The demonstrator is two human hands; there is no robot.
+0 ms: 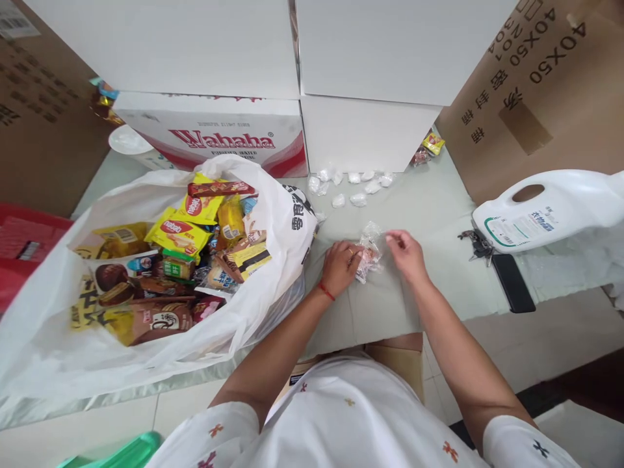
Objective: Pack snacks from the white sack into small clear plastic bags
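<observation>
A small crinkled clear plastic packet [369, 253] with something pinkish inside lies on the cloth-covered table in front of me. My left hand [342, 265], a red string at its wrist, has its fingers closed on the packet's left side. To the right, my right hand [408, 252] is closed in a pinch by the packet's upper right edge; what its fingertips hold is too small to make out. Beyond both hands sit several small white plastic-wrapped bundles [358, 199], loosely grouped near the boxes.
A large white bag [253, 312] full of packaged snacks stands left. White cartons [361, 130] and a Wahaha box [219, 133] wall the back. Rightward lie a white detergent jug [546, 208], keys [476, 246] and a black phone [513, 283] near the table edge.
</observation>
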